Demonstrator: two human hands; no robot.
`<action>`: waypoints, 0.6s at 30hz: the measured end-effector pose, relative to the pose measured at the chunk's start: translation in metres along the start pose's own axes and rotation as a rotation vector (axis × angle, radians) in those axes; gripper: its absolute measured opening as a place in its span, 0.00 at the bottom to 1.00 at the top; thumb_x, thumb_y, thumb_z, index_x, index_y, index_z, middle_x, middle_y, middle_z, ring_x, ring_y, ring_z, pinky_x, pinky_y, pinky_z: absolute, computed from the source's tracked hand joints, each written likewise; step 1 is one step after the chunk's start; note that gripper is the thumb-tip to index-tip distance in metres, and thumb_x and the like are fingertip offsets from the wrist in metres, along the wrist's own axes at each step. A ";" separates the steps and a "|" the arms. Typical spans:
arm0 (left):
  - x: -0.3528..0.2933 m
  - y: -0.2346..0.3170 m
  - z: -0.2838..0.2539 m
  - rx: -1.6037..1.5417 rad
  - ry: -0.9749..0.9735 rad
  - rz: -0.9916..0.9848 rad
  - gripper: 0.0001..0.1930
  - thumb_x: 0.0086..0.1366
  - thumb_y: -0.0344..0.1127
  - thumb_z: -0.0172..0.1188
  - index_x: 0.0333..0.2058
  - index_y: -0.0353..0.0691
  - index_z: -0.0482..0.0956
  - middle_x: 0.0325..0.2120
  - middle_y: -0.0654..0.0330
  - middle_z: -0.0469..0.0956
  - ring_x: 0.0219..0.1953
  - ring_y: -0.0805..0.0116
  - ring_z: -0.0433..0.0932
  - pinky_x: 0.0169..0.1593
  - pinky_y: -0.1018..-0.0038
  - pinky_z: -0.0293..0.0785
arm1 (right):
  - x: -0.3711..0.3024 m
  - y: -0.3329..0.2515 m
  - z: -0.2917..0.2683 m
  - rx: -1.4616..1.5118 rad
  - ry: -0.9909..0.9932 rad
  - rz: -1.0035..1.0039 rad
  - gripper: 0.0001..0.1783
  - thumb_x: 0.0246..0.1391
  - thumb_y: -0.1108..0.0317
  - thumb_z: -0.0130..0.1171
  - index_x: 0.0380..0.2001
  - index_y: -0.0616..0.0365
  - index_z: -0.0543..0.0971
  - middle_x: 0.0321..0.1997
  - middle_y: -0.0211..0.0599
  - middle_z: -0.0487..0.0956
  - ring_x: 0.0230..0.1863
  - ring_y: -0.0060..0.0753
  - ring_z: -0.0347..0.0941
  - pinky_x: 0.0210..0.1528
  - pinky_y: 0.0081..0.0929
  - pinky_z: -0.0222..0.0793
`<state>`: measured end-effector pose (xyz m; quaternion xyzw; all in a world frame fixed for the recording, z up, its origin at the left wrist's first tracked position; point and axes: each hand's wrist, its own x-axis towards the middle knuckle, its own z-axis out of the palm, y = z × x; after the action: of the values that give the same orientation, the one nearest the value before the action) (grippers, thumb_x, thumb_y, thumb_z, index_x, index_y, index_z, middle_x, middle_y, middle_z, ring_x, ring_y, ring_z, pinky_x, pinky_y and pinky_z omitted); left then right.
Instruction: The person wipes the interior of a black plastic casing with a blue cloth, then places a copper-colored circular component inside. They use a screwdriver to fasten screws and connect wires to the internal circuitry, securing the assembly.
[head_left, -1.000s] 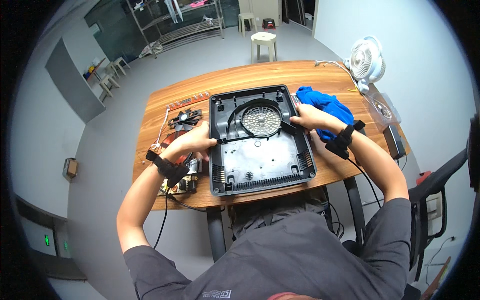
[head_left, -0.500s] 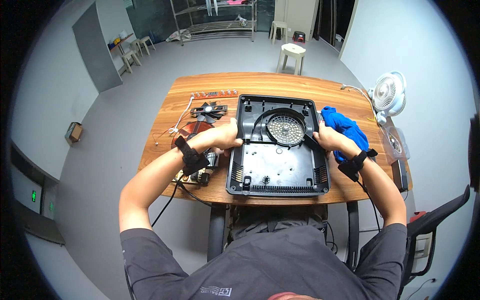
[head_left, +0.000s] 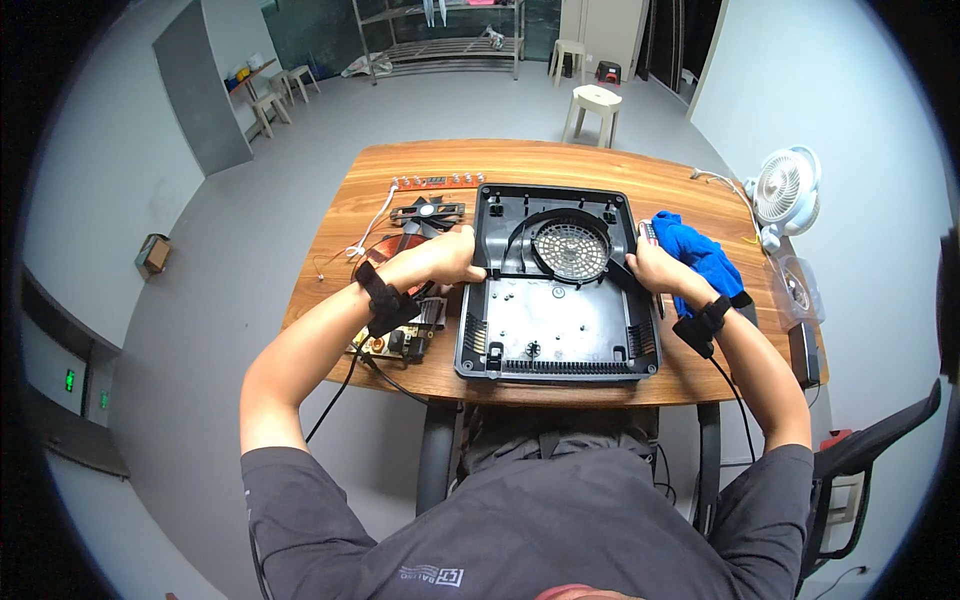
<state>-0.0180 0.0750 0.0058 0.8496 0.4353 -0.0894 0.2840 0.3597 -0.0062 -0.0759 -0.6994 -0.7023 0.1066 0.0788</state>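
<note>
In front of me is a black plastic induction cooker housing, its inside facing up, with a round vent grille in its far half. My left hand is closed on its left side wall, thumb over the rim. On the opposite wall my right hand grips likewise. Left of the housing lie a small black cooling fan, a copper coil partly hidden by my left arm, and a circuit board. A blue cloth lies by my right hand.
A narrow orange board with white wires lies at the table's far left. Along the right edge stand a white fan, a clear plastic box and a dark box. Cables run from both wrist straps.
Both hands keep their grip on the housing, which has barely moved relative to the table. The whole view has shifted slightly.
</note>
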 end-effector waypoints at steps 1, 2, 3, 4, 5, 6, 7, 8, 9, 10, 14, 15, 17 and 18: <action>0.007 -0.010 0.004 0.030 0.019 0.007 0.32 0.64 0.43 0.68 0.51 0.19 0.65 0.31 0.42 0.82 0.33 0.56 0.85 0.32 0.65 0.81 | 0.002 0.003 0.003 -0.029 0.029 -0.041 0.21 0.65 0.62 0.51 0.36 0.79 0.71 0.27 0.61 0.80 0.29 0.58 0.82 0.30 0.48 0.77; 0.008 -0.014 0.005 0.018 0.040 0.029 0.32 0.65 0.44 0.68 0.51 0.20 0.66 0.31 0.43 0.83 0.33 0.57 0.85 0.33 0.65 0.80 | 0.003 0.004 0.004 -0.057 0.031 -0.055 0.22 0.65 0.62 0.51 0.37 0.80 0.72 0.28 0.62 0.80 0.30 0.58 0.82 0.31 0.48 0.77; 0.008 -0.018 0.005 0.006 0.064 0.048 0.32 0.65 0.46 0.68 0.51 0.21 0.67 0.31 0.44 0.83 0.33 0.59 0.85 0.34 0.65 0.80 | 0.005 0.002 0.004 -0.085 0.034 -0.071 0.22 0.65 0.62 0.50 0.38 0.80 0.72 0.29 0.64 0.80 0.31 0.59 0.82 0.32 0.47 0.78; 0.008 -0.025 0.005 -0.007 0.091 0.067 0.32 0.65 0.47 0.68 0.51 0.21 0.68 0.30 0.46 0.83 0.32 0.60 0.85 0.35 0.65 0.80 | 0.008 0.000 0.003 -0.115 0.037 -0.091 0.22 0.65 0.62 0.50 0.39 0.81 0.72 0.30 0.65 0.81 0.32 0.59 0.82 0.33 0.47 0.78; 0.017 -0.043 0.007 -0.069 0.092 0.124 0.31 0.66 0.50 0.66 0.50 0.23 0.72 0.27 0.50 0.83 0.32 0.63 0.84 0.36 0.67 0.79 | 0.010 -0.001 0.003 -0.092 0.071 -0.083 0.24 0.66 0.61 0.50 0.40 0.81 0.73 0.31 0.66 0.81 0.33 0.59 0.83 0.34 0.46 0.79; 0.016 -0.042 0.000 -0.103 0.022 0.040 0.29 0.68 0.50 0.65 0.49 0.24 0.74 0.26 0.52 0.82 0.31 0.65 0.83 0.35 0.68 0.78 | 0.008 0.003 0.008 -0.070 0.103 -0.064 0.25 0.67 0.60 0.50 0.40 0.82 0.73 0.32 0.68 0.81 0.34 0.59 0.83 0.35 0.46 0.80; -0.001 -0.029 -0.012 -0.119 0.065 0.011 0.28 0.69 0.50 0.64 0.50 0.25 0.75 0.26 0.53 0.83 0.30 0.66 0.83 0.35 0.69 0.78 | 0.005 0.007 0.009 -0.048 0.137 -0.035 0.26 0.67 0.59 0.50 0.41 0.82 0.74 0.33 0.70 0.81 0.35 0.58 0.84 0.37 0.45 0.80; -0.016 -0.021 -0.021 -0.141 0.112 -0.023 0.28 0.69 0.51 0.63 0.51 0.27 0.75 0.26 0.54 0.83 0.30 0.68 0.82 0.35 0.69 0.78 | 0.001 0.005 0.002 -0.080 0.082 -0.008 0.27 0.68 0.57 0.50 0.41 0.81 0.75 0.33 0.70 0.81 0.36 0.57 0.84 0.38 0.45 0.80; -0.009 -0.053 -0.017 -0.060 0.219 -0.005 0.28 0.69 0.52 0.62 0.52 0.29 0.76 0.27 0.53 0.83 0.29 0.69 0.82 0.36 0.69 0.79 | 0.001 -0.009 -0.014 -0.115 0.026 -0.008 0.28 0.68 0.55 0.51 0.41 0.81 0.76 0.34 0.70 0.81 0.37 0.57 0.84 0.40 0.45 0.81; -0.014 -0.063 -0.019 -0.124 0.256 -0.007 0.27 0.69 0.52 0.62 0.50 0.30 0.78 0.29 0.52 0.85 0.31 0.66 0.84 0.38 0.69 0.80 | -0.004 -0.022 -0.031 -0.148 -0.031 0.012 0.29 0.68 0.54 0.51 0.40 0.80 0.77 0.34 0.71 0.82 0.38 0.56 0.84 0.42 0.45 0.81; -0.041 -0.121 -0.036 -0.056 0.359 0.035 0.22 0.67 0.47 0.64 0.45 0.30 0.81 0.32 0.50 0.87 0.38 0.61 0.87 0.41 0.68 0.80 | -0.003 -0.066 -0.075 -0.304 0.117 0.107 0.29 0.65 0.47 0.55 0.34 0.69 0.82 0.32 0.61 0.83 0.40 0.59 0.83 0.42 0.50 0.79; -0.054 -0.125 -0.037 -0.087 0.383 0.012 0.19 0.66 0.44 0.65 0.42 0.31 0.82 0.32 0.49 0.86 0.36 0.62 0.87 0.41 0.68 0.80 | 0.002 -0.074 -0.079 -0.305 0.176 0.073 0.27 0.64 0.48 0.57 0.34 0.67 0.83 0.32 0.58 0.84 0.40 0.59 0.83 0.43 0.49 0.79; -0.069 -0.141 -0.033 0.008 0.404 -0.016 0.17 0.64 0.44 0.67 0.38 0.32 0.84 0.29 0.48 0.86 0.33 0.57 0.86 0.40 0.66 0.80 | 0.026 -0.096 -0.082 -0.202 0.092 -0.027 0.26 0.64 0.49 0.57 0.35 0.67 0.83 0.33 0.58 0.84 0.40 0.59 0.83 0.44 0.48 0.79; -0.079 -0.149 -0.030 0.055 0.419 -0.038 0.16 0.62 0.43 0.67 0.36 0.33 0.84 0.28 0.48 0.85 0.32 0.54 0.86 0.39 0.65 0.80 | 0.041 -0.114 -0.081 -0.150 0.051 -0.086 0.25 0.64 0.50 0.57 0.35 0.67 0.83 0.33 0.58 0.84 0.40 0.58 0.83 0.45 0.47 0.78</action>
<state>-0.1867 0.1055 0.0018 0.8486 0.4982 0.0722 0.1623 0.2704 0.0376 0.0307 -0.6749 -0.7356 0.0322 0.0485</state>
